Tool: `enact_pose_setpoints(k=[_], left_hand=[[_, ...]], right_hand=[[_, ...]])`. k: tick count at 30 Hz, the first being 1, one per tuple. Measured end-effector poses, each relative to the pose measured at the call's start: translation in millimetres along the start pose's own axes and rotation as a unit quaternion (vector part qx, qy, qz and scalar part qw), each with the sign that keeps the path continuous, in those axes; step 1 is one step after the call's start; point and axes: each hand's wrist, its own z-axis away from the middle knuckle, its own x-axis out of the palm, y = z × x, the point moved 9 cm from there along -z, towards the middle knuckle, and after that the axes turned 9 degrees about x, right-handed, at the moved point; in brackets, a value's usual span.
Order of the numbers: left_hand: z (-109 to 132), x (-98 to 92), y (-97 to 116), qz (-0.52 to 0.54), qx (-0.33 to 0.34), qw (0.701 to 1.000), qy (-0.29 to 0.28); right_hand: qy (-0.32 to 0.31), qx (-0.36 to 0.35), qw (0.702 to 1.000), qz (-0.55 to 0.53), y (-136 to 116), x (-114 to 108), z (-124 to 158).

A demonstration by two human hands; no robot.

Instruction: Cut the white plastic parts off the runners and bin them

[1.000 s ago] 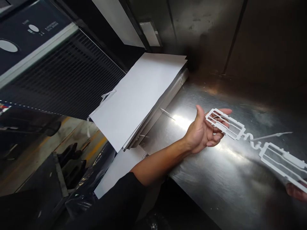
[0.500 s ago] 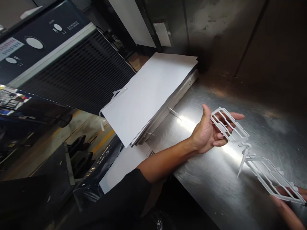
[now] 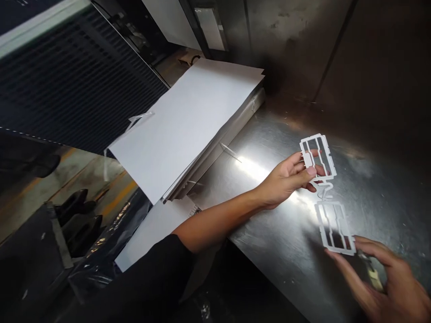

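A white moulded plastic piece is made of two slotted rectangular frames joined by a curved runner [image 3: 325, 190]. My left hand [image 3: 286, 179] is closed on the upper frame [image 3: 319, 154], its thumb on the near side and fingers behind. The lower frame [image 3: 332, 224] has its bottom corner between the thumb and fingers of my right hand [image 3: 393, 287]. A small metal tool with a yellowish part [image 3: 374, 276] also sits in my right palm; its kind is unclear. Both frames hang above a shiny metal worktop [image 3: 269, 237].
A stack of white sheets [image 3: 188, 116] lies left of my arm, over a pale box-like edge. Thin white sticks [image 3: 230, 151] jut out beside it. A dark ribbed machine panel [image 3: 77, 76] stands at left, and a dark metal wall [image 3: 289, 49] closes off the back.
The left hand has turned over, bringing its thumb to the front of the upper frame. My right hand has moved left into view, and the moulded piece now hangs more upright.
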Motion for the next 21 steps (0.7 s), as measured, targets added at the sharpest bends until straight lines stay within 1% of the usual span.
enact_pose_setpoints(k=[2, 3, 4, 5, 6, 7, 8, 10, 11, 13, 15, 17, 19, 21], left_hand=[[2, 2.6, -6, -0.022, -0.015, 1.000, -0.018], [4, 3.4, -8, -0.040, -0.021, 0.999, -0.023], [7, 4.7, -9, -0.062, -0.028, 0.997, -0.029], [11, 7.0, -9, -0.084, -0.035, 0.995, -0.039], [15, 10.6, -8, -0.103, -0.041, 0.992, -0.054], [20, 15.6, -7, -0.117, -0.046, 0.989, -0.074], [25, 21.0, -6, -0.128, -0.052, 0.986, -0.096], [36, 30.2, -4, -0.150, -0.065, 0.978, -0.131], [40, 33.9, -3, -0.161, -0.073, 0.974, -0.144], [48, 40.5, -4, -0.177, -0.098, 0.965, -0.169], [55, 47.0, -7, -0.175, -0.131, 0.956, -0.196], [61, 53.0, -12, -0.154, -0.170, 0.948, -0.221], [66, 58.8, -16, -0.128, -0.203, 0.938, -0.249], [70, 62.1, -20, -0.117, -0.228, 0.925, -0.280]], right_hand=[[-0.034, -0.055, 0.998, -0.008, -15, 4, 2], [-0.056, -0.072, 0.996, -0.016, -21, 6, 2], [-0.079, -0.074, 0.994, -0.026, -24, 6, 3], [-0.096, -0.055, 0.993, -0.035, -25, 6, 2], [-0.102, -0.018, 0.994, -0.039, -23, 4, 1], [-0.094, 0.031, 0.994, -0.042, -19, 1, 0], [-0.073, 0.083, 0.993, -0.049, -14, -4, -2], [-0.014, 0.178, 0.979, -0.094, -6, -14, -3], [0.011, 0.214, 0.968, -0.130, -3, -17, -4], [0.039, 0.248, 0.944, -0.212, 1, -17, -7], [0.029, 0.267, 0.922, -0.280, 6, -13, -8], [-0.004, 0.284, 0.900, -0.332, 11, -8, -6], [-0.057, 0.293, 0.885, -0.357, 11, -2, -3], [-0.091, 0.308, 0.878, -0.356, 7, 1, 1]])
